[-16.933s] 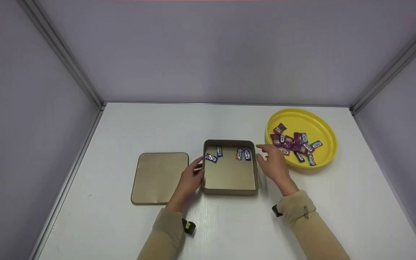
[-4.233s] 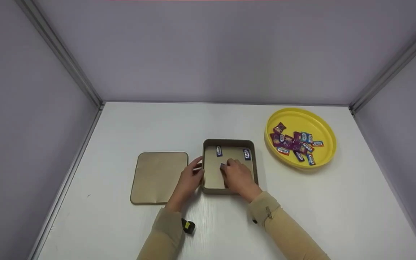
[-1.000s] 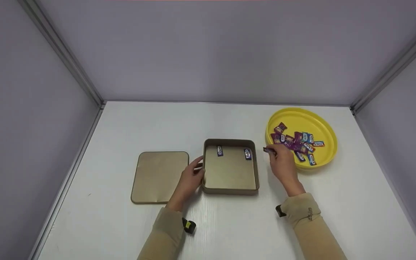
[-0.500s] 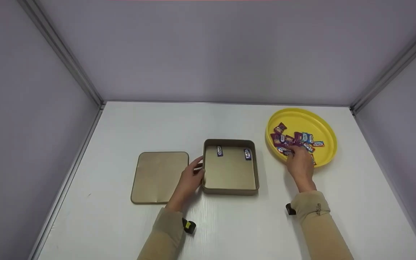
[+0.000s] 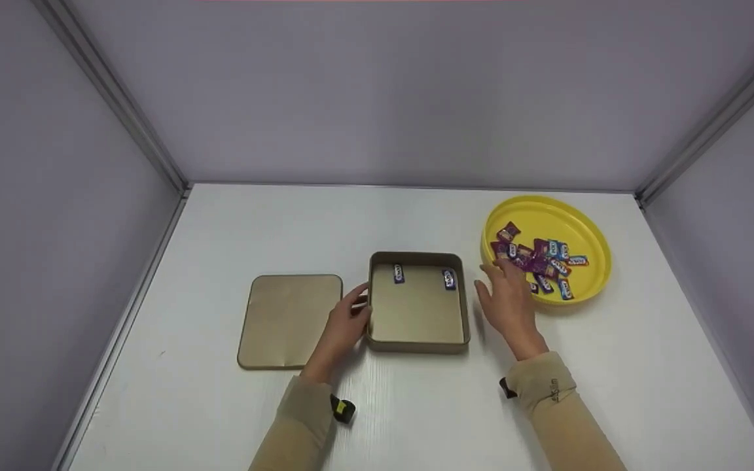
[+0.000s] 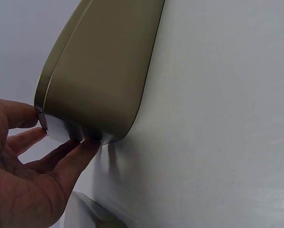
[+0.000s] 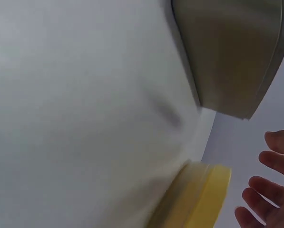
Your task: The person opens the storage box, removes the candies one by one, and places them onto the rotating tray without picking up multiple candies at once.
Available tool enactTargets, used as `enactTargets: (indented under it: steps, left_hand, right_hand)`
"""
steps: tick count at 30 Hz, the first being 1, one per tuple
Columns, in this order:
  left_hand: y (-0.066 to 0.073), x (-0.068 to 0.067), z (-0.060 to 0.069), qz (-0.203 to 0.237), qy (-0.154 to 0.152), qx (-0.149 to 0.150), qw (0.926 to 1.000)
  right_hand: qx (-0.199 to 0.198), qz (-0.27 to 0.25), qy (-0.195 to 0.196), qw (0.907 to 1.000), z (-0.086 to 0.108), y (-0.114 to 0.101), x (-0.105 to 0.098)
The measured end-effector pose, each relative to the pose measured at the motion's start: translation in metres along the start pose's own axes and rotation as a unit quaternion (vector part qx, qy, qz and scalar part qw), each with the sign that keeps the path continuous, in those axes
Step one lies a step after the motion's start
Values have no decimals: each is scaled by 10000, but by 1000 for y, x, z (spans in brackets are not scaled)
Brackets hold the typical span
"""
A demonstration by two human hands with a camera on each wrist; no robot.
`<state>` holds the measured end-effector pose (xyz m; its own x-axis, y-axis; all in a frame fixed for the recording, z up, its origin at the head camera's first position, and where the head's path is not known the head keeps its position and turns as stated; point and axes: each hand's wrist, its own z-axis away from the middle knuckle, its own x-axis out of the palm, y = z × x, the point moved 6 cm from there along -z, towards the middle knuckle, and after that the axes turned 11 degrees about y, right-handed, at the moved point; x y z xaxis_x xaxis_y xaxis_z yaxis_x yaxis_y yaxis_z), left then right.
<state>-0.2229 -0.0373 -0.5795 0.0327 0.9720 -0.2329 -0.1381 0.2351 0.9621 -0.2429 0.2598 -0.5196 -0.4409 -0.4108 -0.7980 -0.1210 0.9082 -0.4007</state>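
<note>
A square gold tin (image 5: 417,314) stands uncovered in the middle of the white table. Inside it, near the back wall, two blue-wrapped candies (image 5: 398,273) lie apart, one to the left and one to the right. My left hand (image 5: 343,327) touches the tin's outer left side with its fingertips, as the left wrist view also shows. Between the tin and a yellow round tray (image 5: 580,229), my right hand (image 5: 509,306) hovers with fingers spread, holding nothing. Several purple-wrapped candies (image 5: 540,263) and blue or red ones lie in the tray, partly hidden by that hand.
A flat gold lid (image 5: 290,320) lies on the table left of the tin, partly behind the left forearm. Grey panels (image 5: 410,98) enclose the table at the back and both sides.
Two candies have left the tin since the oldest frame. My right hand carried a small candy to the tray, released it there, and has drawn back leftward. The left hand stays put.
</note>
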Motion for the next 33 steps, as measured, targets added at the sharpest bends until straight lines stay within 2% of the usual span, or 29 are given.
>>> enactTargets:
  steps: [6, 12, 16, 21, 26, 33]
  left_hand:
    - [0, 0, 0, -10, -4, -18, 10000]
    - [2, 1, -1, -88, 12, 106, 9999]
    - [2, 1, -2, -151, 22, 120, 9998]
    - [2, 1, -2, -206, 29, 133, 9997]
    - [3, 1, -1, -293, 39, 164, 9994]
    - [3, 1, 0, -196, 15, 137, 9997]
  right_hand:
    - [-385, -136, -496, 9979, 10, -33, 14]
    - [-1026, -162, -532, 9932, 20, -58, 27]
    - [-1272, -196, -580, 9900, 24, -69, 36]
    - [-1425, -201, -687, 9872, 27, -77, 47]
    - [-1367, -60, -862, 9868, 31, -75, 55]
    - [-1338, 605, -1177, 9821, 35, -72, 62]
